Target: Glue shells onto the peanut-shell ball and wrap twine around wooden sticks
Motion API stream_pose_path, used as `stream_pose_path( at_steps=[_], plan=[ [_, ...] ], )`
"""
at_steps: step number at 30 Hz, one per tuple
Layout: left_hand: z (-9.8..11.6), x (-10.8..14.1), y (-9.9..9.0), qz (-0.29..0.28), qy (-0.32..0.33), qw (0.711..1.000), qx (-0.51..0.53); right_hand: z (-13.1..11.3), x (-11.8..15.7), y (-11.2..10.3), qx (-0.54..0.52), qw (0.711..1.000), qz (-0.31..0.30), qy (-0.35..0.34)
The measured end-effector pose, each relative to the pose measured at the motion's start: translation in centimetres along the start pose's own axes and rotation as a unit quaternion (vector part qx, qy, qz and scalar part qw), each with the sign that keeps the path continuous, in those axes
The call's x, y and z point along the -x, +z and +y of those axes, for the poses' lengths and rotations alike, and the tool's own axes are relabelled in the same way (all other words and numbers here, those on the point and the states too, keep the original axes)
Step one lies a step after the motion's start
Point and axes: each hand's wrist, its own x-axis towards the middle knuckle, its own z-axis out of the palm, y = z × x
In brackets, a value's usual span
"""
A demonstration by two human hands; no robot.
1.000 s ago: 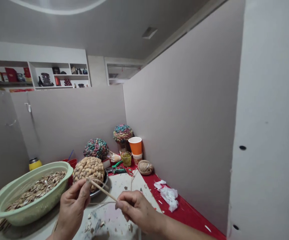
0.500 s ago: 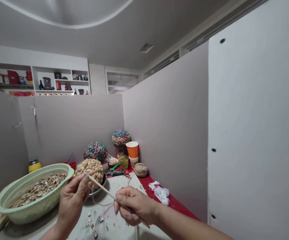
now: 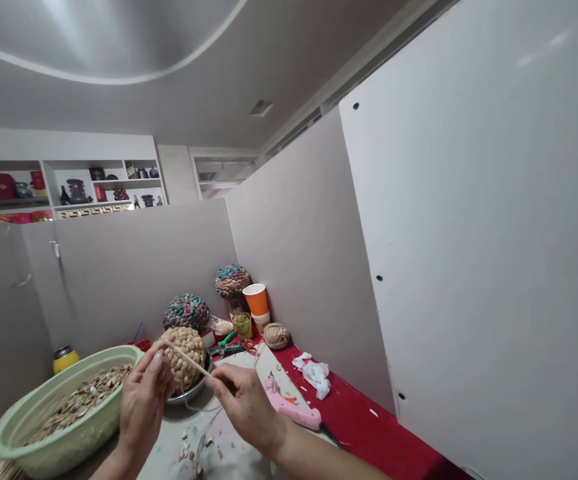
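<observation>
A thin wooden stick [image 3: 187, 356] spans the space between my hands, sloping down to the right. My left hand [image 3: 143, 393] pinches its upper left end, fingertips closed. My right hand [image 3: 246, 400] grips it farther down between thumb and fingers, and its lower part is hidden by that hand. Just behind the stick, a ball covered in beige shell-like pieces [image 3: 195, 341] rests in a metal bowl [image 3: 191, 395]. A thin cord lies on the board by the bowl. A pink glue gun [image 3: 296, 410] lies beyond my right wrist.
A green basin [image 3: 6, 427] of shells stands at left. Farther back are a multicoloured ball [image 3: 186, 312], another multicoloured rounded piece [image 3: 232, 280], an orange cup [image 3: 256, 301], twine [image 3: 276, 335], pliers [image 3: 233, 348] and white tissue [image 3: 313, 375]. Grey partitions [image 3: 299, 267] enclose the table.
My view has turned to the right and tilted. My right hand has moved up along the stick towards my left hand, and the pink glue gun has come into sight.
</observation>
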Motion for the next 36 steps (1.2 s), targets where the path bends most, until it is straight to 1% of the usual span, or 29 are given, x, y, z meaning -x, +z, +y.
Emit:
stream_pose_path(
  at_steps=[3, 7, 11, 15, 20, 23, 27, 29, 33, 36],
  plan=[
    [-0.2, 0.0, -0.3, -0.017, 0.023, 0.999, -0.046, 0.6, 0.4, 0.0, 0.029, 0.999, 0.007, -0.019],
    [-0.8, 0.0, -0.5, -0.022, 0.053, 0.992, -0.111, 1.3, 0.8, -0.2, 0.054, 0.997, 0.028, -0.042],
    [-0.8, 0.2, -0.3, -0.021, 0.067, 0.989, -0.129, 1.4, 1.2, -0.4, 0.057, 0.997, 0.031, -0.049],
    [-0.6, 0.3, -0.3, -0.017, 0.066, 0.992, -0.101, 0.9, 1.4, -0.3, 0.006, 1.000, 0.012, -0.023],
    [-0.9, 0.1, -0.6, -0.017, 0.041, 0.996, -0.078, 0.5, 1.3, -0.3, -0.068, 0.997, -0.016, 0.021],
    [-0.9, 0.2, -0.7, -0.021, 0.020, 0.997, -0.065, 0.5, 1.3, -0.4, -0.121, 0.991, -0.043, 0.048],
    [-0.4, 0.7, -0.5, -0.048, -0.017, 0.998, -0.038, 0.5, 1.4, -0.4, -0.222, 0.967, -0.081, 0.090],
    [-0.1, 0.8, -0.2, -0.047, -0.027, 0.998, -0.032, 0.5, 1.4, -0.4, -0.270, 0.951, -0.100, 0.113],
    [0.1, 0.8, 0.3, -0.040, -0.021, 0.999, -0.021, 0.7, 1.3, -0.4, -0.368, 0.902, -0.145, 0.173],
    [0.2, 1.0, 0.7, -0.047, -0.032, 0.998, -0.013, 0.9, 1.2, -0.5, -0.422, 0.871, -0.156, 0.197]
  ],
)
